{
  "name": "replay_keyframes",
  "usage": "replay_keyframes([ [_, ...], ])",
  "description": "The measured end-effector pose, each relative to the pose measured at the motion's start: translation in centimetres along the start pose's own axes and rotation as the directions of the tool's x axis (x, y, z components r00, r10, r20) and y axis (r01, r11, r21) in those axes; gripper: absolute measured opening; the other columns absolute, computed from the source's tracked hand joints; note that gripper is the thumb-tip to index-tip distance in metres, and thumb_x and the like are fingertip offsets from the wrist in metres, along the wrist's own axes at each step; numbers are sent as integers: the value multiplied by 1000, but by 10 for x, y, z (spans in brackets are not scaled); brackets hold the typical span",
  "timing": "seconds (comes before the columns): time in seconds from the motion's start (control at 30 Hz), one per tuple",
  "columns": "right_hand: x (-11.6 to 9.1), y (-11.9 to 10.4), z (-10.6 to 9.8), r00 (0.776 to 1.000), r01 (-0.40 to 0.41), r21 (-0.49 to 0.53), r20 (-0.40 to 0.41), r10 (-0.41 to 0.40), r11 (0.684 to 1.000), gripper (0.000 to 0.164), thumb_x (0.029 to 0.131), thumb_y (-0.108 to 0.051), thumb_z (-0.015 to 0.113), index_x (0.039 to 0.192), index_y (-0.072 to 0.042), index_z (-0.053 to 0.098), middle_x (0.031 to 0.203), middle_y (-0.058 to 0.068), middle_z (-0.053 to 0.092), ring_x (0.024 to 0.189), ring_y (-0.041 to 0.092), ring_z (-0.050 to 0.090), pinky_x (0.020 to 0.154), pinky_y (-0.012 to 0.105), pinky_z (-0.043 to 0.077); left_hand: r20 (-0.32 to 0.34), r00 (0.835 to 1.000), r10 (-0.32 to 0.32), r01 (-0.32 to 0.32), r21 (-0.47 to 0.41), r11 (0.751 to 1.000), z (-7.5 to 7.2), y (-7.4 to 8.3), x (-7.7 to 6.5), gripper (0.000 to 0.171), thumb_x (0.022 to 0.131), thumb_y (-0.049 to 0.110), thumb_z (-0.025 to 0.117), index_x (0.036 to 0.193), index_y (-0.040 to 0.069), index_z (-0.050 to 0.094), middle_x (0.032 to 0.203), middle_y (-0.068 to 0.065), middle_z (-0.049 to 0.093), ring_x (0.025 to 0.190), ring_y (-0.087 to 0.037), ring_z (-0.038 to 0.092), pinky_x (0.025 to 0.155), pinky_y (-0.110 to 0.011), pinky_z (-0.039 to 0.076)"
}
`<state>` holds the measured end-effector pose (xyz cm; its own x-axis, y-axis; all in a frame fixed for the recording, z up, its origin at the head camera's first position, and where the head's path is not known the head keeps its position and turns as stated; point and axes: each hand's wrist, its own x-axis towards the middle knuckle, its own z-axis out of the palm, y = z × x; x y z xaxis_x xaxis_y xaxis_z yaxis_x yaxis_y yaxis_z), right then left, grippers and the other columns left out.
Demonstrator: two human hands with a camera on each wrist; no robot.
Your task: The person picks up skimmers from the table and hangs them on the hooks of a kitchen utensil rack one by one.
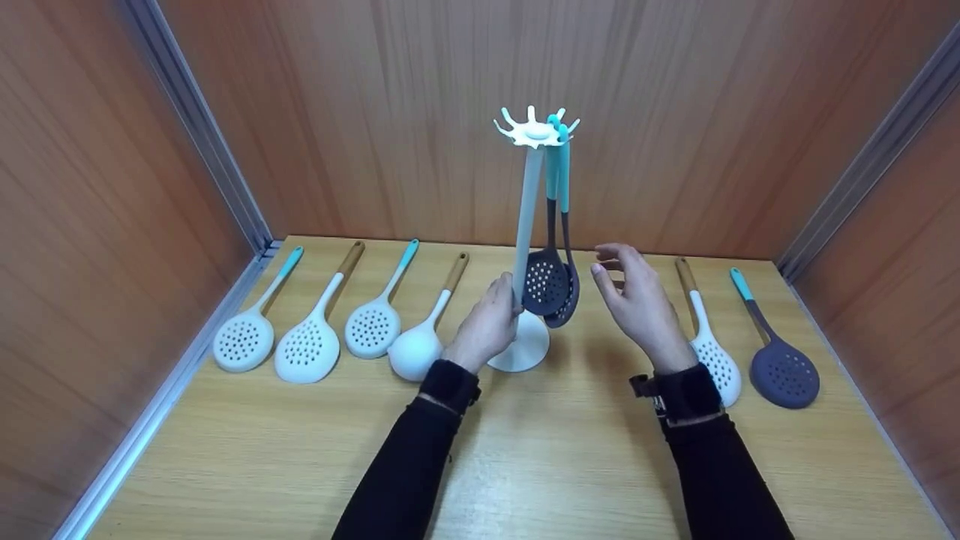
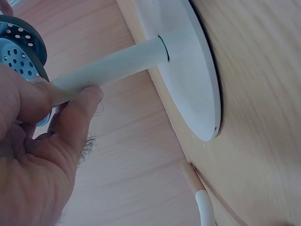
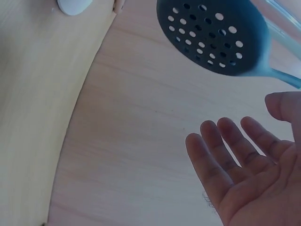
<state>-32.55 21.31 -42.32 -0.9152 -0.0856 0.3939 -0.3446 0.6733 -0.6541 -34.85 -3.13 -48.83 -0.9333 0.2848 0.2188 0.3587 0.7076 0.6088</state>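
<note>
A white utensil stand point(image 1: 527, 217) with a round base and a crown of hooks rises from the table. My left hand point(image 1: 486, 322) grips its pole low down, thumb and fingers round it in the left wrist view point(image 2: 51, 127). Two dark perforated skimmers point(image 1: 546, 281) with turquoise handles hang from hooks on the stand's right side, one overlapping the other. To their right, my right hand point(image 1: 637, 304) is held in the air, fingers relaxed and holding nothing. In the right wrist view its palm point(image 3: 263, 183) faces up below a hanging skimmer point(image 3: 214, 35).
Left of the stand lie three white perforated skimmers point(image 1: 244, 341) and a white ladle point(image 1: 416, 351) with a wooden handle. On the right lie a white skimmer point(image 1: 716, 364), partly behind my wrist, and a dark skimmer point(image 1: 784, 371). Wooden panels point(image 1: 375, 120) enclose the table point(image 1: 517, 472).
</note>
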Motion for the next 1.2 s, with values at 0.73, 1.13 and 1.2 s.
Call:
replay_keyframes([
  [0.73,6,30,-14,990,-131,-92,39,135,987,47,111,-37,52,148,-7,52,150,18,55,141,41,53,115,60,48,9,997,78,-78,49,996,-1,-4,0,24,107,6,50,130,7,43,113,-9,56,103,-22,62,85,-39,61],
  [1.13,7,54,-27,981,-185,-166,26,192,969,47,110,-35,54,147,-6,53,150,20,56,140,42,53,113,60,47,102,991,88,-93,39,995,-8,-12,-3,30,112,18,46,140,10,37,122,-8,53,112,-23,65,94,-39,63],
  [1.2,6,60,-30,980,-193,-179,22,200,965,47,110,-34,54,147,-5,53,149,21,55,140,43,52,113,60,47,106,989,102,-107,37,994,-8,-13,-2,31,112,18,45,141,10,36,128,-9,54,121,-24,64,101,-41,61],
])
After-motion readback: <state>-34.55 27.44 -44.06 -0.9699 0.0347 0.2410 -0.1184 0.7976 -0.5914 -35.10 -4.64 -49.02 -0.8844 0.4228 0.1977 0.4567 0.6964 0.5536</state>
